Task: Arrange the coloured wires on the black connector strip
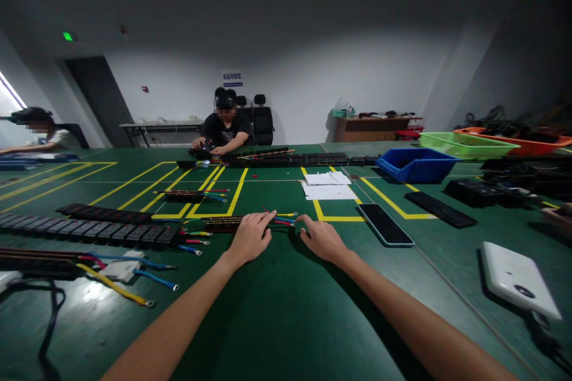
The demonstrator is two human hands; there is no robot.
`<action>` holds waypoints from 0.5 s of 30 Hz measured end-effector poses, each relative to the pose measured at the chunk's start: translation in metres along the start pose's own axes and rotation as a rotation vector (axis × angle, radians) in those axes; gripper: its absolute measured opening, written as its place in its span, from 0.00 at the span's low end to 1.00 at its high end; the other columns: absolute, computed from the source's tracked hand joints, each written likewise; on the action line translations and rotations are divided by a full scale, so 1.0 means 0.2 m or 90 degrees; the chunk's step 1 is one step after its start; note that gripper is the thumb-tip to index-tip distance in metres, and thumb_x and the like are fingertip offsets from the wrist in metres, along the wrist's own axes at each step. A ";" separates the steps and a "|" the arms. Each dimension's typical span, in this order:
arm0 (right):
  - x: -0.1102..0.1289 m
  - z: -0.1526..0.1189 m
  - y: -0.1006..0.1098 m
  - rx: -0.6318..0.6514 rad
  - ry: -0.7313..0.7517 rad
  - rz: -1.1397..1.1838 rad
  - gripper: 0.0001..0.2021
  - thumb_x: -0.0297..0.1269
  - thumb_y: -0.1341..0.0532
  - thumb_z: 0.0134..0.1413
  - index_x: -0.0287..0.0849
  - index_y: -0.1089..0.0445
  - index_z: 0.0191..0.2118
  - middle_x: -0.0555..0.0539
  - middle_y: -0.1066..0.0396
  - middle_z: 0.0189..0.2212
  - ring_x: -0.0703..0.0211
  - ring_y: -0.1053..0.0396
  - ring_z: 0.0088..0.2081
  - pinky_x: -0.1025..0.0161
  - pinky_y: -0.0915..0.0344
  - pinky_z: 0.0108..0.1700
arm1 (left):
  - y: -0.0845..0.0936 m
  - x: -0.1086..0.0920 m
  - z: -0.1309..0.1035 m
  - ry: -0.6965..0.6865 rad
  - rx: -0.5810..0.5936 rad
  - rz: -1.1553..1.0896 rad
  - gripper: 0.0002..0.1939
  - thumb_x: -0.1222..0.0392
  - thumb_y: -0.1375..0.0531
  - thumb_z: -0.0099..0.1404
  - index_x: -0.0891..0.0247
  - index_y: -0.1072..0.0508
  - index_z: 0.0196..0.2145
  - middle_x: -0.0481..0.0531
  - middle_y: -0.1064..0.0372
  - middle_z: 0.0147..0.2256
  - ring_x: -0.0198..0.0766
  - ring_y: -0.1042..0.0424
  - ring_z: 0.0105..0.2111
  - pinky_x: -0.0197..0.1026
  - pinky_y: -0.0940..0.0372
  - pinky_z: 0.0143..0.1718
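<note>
My left hand is closed over the right end of a dark strip with copper-coloured lines, lying on the green table. Coloured wires with ring terminals, red, blue and yellow, stick out past its fingertips. Just right of those terminals, my right hand hovers low or rests on the table, index finger bent and apart from the thumb, with nothing visible in it. Another wired strip lies farther off. To the left are long black segmented strips and thick yellow and blue wires with lugs.
White papers, a phone, a black slab and a white device lie right. Blue, green and orange bins stand beyond. A co-worker handles parts across the table; another person sits far left.
</note>
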State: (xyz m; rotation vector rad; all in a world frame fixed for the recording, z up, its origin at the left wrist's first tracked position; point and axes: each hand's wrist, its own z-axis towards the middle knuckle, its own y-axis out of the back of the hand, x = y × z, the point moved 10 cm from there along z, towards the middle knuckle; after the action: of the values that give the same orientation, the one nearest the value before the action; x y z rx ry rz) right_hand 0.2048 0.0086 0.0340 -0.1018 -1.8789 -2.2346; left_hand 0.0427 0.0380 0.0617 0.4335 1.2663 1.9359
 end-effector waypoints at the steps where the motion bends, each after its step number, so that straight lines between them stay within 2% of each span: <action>1: 0.00 0.00 0.00 0.002 -0.001 0.000 0.16 0.38 0.49 0.68 0.47 0.38 0.58 0.47 0.23 0.35 0.53 0.25 0.38 0.63 0.46 0.35 | 0.00 0.00 0.00 -0.001 0.000 -0.001 0.27 0.62 0.47 0.70 0.56 0.38 0.66 0.55 0.31 0.57 0.46 0.33 0.56 0.54 0.40 0.60; 15: 0.01 0.00 0.01 0.005 0.003 0.000 0.16 0.37 0.50 0.69 0.47 0.40 0.59 0.47 0.24 0.36 0.54 0.25 0.38 0.64 0.44 0.36 | 0.01 0.00 0.00 0.010 0.008 -0.015 0.27 0.61 0.48 0.72 0.55 0.40 0.67 0.54 0.31 0.57 0.45 0.34 0.58 0.55 0.41 0.62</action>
State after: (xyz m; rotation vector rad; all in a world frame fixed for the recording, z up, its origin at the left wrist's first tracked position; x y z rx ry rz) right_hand 0.2034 0.0073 0.0360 -0.0954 -1.8846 -2.2253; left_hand 0.0421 0.0366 0.0636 0.4091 1.2886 1.9149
